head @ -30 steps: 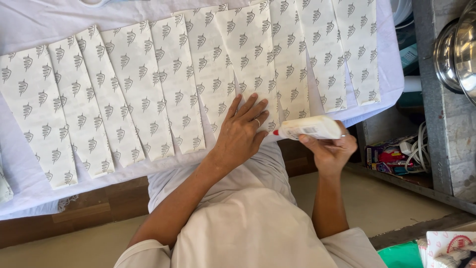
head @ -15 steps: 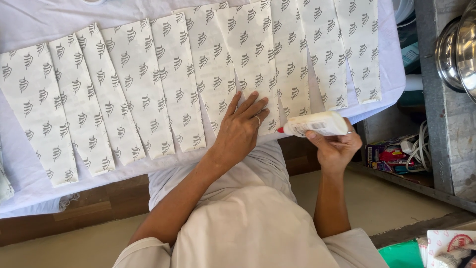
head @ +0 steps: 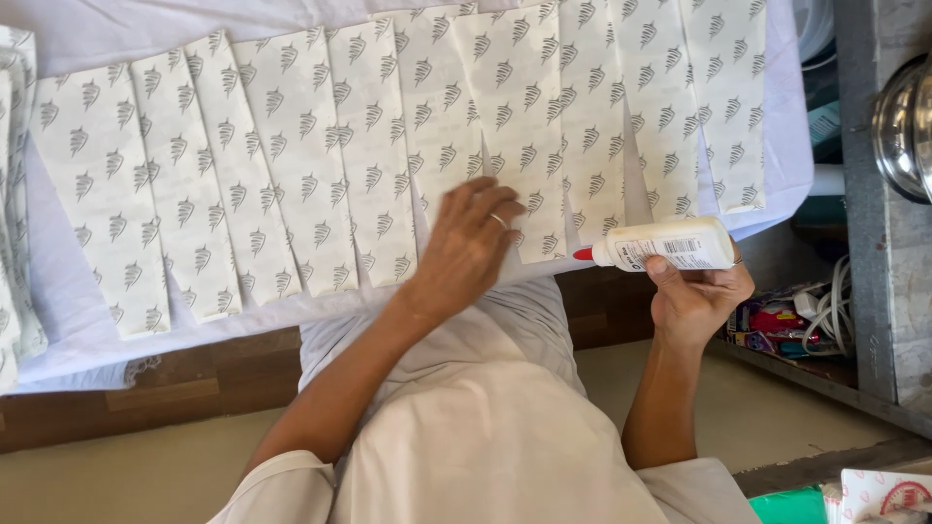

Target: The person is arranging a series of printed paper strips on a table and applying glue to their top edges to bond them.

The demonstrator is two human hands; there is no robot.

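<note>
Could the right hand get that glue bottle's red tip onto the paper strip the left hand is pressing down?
Probably yes. The right hand holds the glue bottle lying sideways, its red tip pointing toward the paper strip under the left hand, with nothing between them.

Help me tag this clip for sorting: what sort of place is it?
Probably a small home or craft workshop. Printed paper strips lie in a row on a white cloth, the right hand holds a glue bottle, and steel pots sit on a side shelf.
</note>
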